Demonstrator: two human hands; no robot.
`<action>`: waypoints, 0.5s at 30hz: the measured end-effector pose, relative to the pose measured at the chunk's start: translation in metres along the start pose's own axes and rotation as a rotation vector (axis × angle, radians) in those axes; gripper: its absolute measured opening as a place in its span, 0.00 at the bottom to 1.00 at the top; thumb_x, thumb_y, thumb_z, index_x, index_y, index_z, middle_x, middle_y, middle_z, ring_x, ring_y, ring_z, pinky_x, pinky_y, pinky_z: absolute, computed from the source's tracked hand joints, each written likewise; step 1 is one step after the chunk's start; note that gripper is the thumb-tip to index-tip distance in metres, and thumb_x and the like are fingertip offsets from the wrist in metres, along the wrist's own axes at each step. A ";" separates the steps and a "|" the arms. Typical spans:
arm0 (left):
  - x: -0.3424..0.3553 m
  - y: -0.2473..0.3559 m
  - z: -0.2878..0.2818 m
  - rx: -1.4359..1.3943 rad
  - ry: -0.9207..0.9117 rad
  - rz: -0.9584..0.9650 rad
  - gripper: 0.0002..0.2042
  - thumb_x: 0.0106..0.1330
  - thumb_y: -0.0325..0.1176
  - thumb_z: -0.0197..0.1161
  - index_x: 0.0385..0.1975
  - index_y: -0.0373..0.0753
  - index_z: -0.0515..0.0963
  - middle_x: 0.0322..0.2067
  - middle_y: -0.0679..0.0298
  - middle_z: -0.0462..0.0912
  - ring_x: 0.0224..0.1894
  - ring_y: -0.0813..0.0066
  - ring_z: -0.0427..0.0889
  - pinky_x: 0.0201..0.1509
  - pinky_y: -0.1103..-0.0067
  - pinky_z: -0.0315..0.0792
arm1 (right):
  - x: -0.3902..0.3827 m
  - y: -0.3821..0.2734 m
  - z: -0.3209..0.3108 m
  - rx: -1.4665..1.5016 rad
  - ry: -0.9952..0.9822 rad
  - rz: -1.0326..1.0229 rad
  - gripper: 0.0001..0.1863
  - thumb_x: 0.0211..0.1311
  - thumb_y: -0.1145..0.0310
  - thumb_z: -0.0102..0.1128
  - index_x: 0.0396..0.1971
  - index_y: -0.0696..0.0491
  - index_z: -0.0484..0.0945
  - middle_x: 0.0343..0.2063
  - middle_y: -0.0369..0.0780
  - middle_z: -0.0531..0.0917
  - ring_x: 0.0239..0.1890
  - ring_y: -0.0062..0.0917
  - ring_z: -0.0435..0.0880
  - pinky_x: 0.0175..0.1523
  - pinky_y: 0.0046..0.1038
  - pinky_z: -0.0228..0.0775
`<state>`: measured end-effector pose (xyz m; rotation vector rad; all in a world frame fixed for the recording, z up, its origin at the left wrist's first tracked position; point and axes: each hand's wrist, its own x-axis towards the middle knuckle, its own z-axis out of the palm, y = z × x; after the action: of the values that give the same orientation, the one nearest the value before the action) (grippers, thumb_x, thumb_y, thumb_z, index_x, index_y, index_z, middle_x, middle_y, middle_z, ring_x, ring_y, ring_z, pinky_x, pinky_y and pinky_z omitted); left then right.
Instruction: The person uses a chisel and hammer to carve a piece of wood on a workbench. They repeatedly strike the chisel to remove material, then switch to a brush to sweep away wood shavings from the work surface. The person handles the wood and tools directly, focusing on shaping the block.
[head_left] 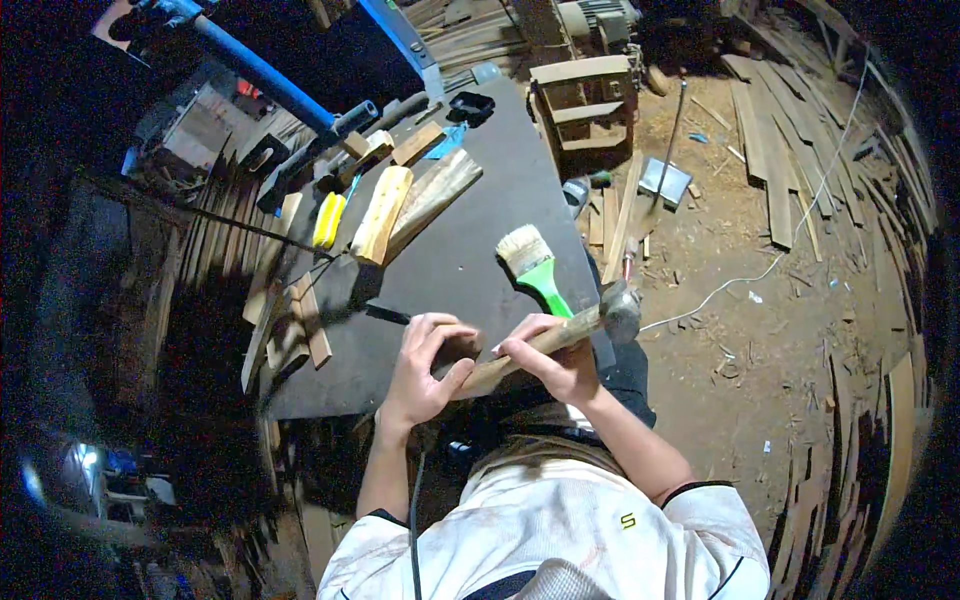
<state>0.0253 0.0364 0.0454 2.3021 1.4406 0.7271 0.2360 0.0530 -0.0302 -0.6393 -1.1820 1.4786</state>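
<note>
My right hand (553, 360) is closed round the wooden handle of a hammer (621, 312), whose dark metal head points to the right. The handle slants down towards my left hand (427, 372). That hand is half curled, fingers and thumb apart, with the thumb close to the handle's end; whether it touches is hard to tell. A thin black stick-like thing (387, 314) lies on the table by my left fingertips. Just beyond my right hand rests a wide paintbrush (530, 262) with pale bristles and a green handle, partly behind the hammer.
On the dark table (440, 290) lie wood blocks (383, 215), a longer timber piece (435, 200), a yellow object (328, 220) and a black tray-like thing (470, 107). Blue metal bars (260, 70) rise at the far left. Planks (765, 150) and a white cable (735, 280) cover the floor at right.
</note>
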 end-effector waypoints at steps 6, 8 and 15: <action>0.008 -0.015 0.007 0.024 0.017 -0.014 0.17 0.63 0.45 0.66 0.43 0.39 0.78 0.46 0.58 0.78 0.52 0.57 0.75 0.60 0.65 0.65 | 0.001 -0.004 0.001 -0.091 -0.014 -0.073 0.06 0.64 0.71 0.64 0.29 0.56 0.85 0.31 0.38 0.85 0.33 0.19 0.81 0.41 0.22 0.71; 0.010 -0.029 0.008 0.031 -0.011 -0.022 0.16 0.58 0.43 0.67 0.40 0.38 0.78 0.42 0.58 0.77 0.49 0.59 0.77 0.57 0.68 0.69 | 0.002 -0.004 0.002 -0.112 0.007 -0.139 0.06 0.63 0.72 0.65 0.29 0.57 0.85 0.30 0.38 0.85 0.33 0.20 0.82 0.41 0.23 0.72; 0.007 -0.040 0.001 0.151 -0.043 0.004 0.17 0.47 0.41 0.73 0.30 0.39 0.74 0.34 0.60 0.74 0.41 0.60 0.74 0.49 0.70 0.68 | -0.001 -0.007 -0.001 -0.118 -0.050 -0.105 0.04 0.59 0.74 0.66 0.27 0.59 0.85 0.27 0.40 0.86 0.32 0.23 0.84 0.41 0.24 0.75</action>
<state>-0.0004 0.0603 0.0257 2.4172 1.5201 0.5836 0.2398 0.0515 -0.0243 -0.6136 -1.3291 1.3505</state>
